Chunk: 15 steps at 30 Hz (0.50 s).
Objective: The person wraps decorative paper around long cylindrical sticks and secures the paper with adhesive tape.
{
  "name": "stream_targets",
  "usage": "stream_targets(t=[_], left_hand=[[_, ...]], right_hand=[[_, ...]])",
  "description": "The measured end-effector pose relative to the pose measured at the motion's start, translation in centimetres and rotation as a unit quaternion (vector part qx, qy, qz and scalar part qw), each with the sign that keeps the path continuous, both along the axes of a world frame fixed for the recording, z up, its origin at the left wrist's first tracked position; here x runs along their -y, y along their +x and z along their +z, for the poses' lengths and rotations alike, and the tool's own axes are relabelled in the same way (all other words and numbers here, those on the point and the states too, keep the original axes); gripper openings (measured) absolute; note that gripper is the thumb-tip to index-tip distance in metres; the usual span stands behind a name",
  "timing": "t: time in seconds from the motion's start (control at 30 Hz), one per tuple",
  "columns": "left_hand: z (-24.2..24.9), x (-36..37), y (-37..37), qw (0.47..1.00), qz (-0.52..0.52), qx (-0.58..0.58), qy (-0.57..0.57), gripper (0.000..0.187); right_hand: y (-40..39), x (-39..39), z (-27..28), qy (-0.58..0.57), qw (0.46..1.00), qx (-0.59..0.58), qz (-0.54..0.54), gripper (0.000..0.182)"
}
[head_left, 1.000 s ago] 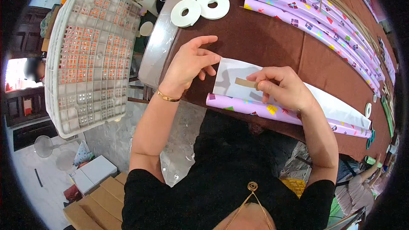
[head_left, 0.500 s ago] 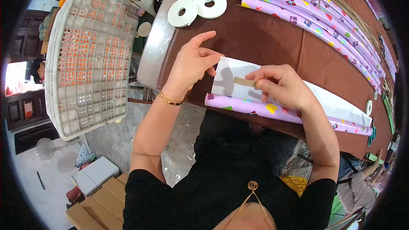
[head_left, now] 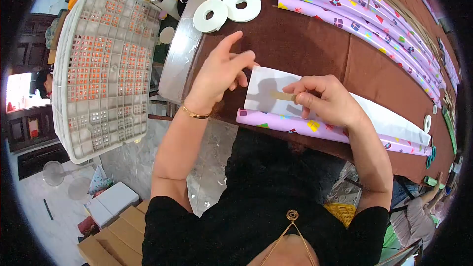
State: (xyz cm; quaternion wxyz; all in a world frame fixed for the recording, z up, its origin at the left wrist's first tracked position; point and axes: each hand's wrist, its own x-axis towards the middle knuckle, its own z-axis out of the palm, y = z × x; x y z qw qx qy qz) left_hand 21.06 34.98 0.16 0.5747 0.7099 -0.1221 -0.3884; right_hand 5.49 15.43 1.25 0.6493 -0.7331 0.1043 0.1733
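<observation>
A sheet of gift-printed purple wrapping paper lies partly rolled along the table edge, its roll (head_left: 276, 121) nearest my body and its white underside (head_left: 259, 86) facing up. My right hand (head_left: 327, 99) is over the sheet, thumb and fingers pinching a short, flat tan strip (head_left: 283, 95). Close to the sheet's upper left corner is my left hand (head_left: 221, 69), index finger stretched out and the others loosely bent, the fingertips right by that corner. Three rolls of white tape (head_left: 245, 14) lie beyond my left hand.
Several rolled purple papers (head_left: 340, 19) lie across the far side of the brown-covered table (head_left: 295, 44). A small white tape roll (head_left: 427, 123) and green-handled scissors (head_left: 430, 157) are at the right. A grey plastic crate (head_left: 106, 74) stands left. Another person (head_left: 419, 219) is at lower right.
My left hand has drawn back slightly up and left from the sheet's corner. My right hand stays nearly in place with the tan strip, which is tilted a little differently.
</observation>
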Motion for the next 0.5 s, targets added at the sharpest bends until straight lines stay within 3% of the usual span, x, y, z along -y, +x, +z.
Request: stream_targets(t=[0.13,0.33,0.5], left_hand=[[-0.1,-0.9,0.2,1.000,0.024,-0.015,-0.012,0.073],[0.4,-0.2,-0.3,0.999,-0.012,0.039,0.021,0.072],[0.7,-0.2,-0.4,0.998,-0.010,0.060,0.027,0.066]], right_hand=[[0.0,-0.1,0.3,-0.024,1.000,-0.010,-0.001,0.013],[0.0,0.9,-0.4,-0.084,0.991,0.091,0.056,0.021],[-0.3,0.8,0.3,-0.059,0.993,0.096,0.033,0.020]])
